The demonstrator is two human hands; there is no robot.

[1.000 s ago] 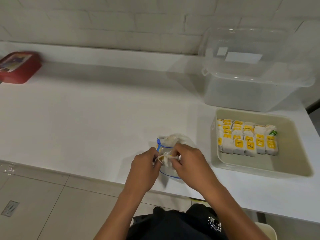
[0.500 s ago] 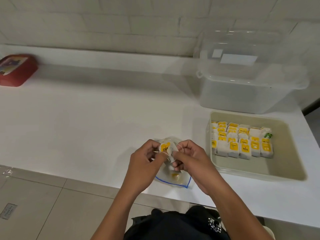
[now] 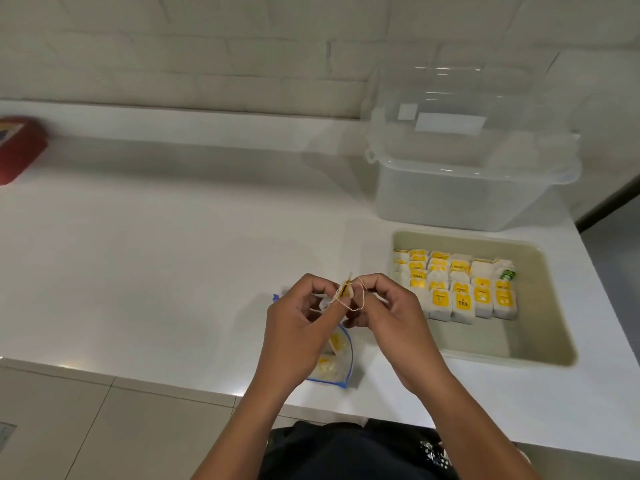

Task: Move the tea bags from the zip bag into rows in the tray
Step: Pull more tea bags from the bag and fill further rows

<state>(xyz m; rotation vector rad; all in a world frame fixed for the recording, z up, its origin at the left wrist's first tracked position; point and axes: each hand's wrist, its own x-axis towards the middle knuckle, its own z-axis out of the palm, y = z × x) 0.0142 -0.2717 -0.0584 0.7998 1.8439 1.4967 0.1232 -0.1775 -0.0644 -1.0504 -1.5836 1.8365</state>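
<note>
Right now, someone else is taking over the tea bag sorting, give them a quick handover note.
Left hand: pinches a tea bag above the counter.
Right hand: pinches that bag's string, which loops between the hands.
Zip bag: lies on the counter edge under the hands, with a few tea bags inside.
Tray: to the right, rows of tea bags fill its far half; the near half is bare.
Done: several rows placed.
Left: sort the string, set this bag in the tray, then move the rest from the zip bag.
</note>
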